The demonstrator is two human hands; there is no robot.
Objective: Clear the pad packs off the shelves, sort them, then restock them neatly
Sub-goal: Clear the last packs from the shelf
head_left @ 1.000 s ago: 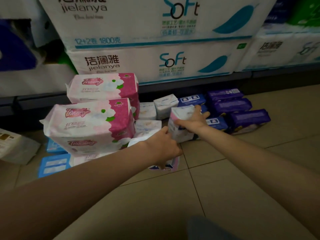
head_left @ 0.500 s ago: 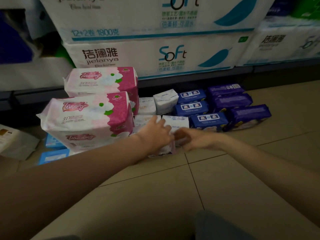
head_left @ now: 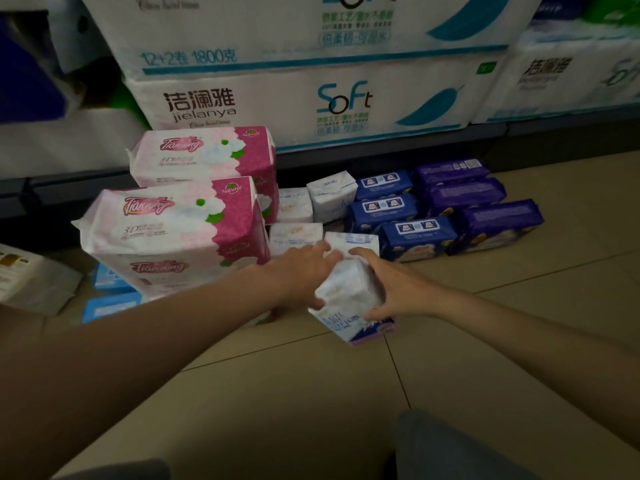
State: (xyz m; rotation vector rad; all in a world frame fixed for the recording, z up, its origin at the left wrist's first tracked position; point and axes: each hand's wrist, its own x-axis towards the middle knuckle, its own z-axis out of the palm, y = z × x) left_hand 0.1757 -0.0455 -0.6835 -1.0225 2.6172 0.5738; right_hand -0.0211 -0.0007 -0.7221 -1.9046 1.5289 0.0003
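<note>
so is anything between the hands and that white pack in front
Nothing visible. The left hand and right hand already grip the white pack from either side, on top of another white pack on the floor.

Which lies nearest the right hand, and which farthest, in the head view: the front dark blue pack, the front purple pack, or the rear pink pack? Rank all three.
From the right hand:
1. Front dark blue pack, just beyond the hand, slightly right.
2. Front purple pack, further right on the floor.
3. Rear pink pack, far left, against the shelf.
</note>
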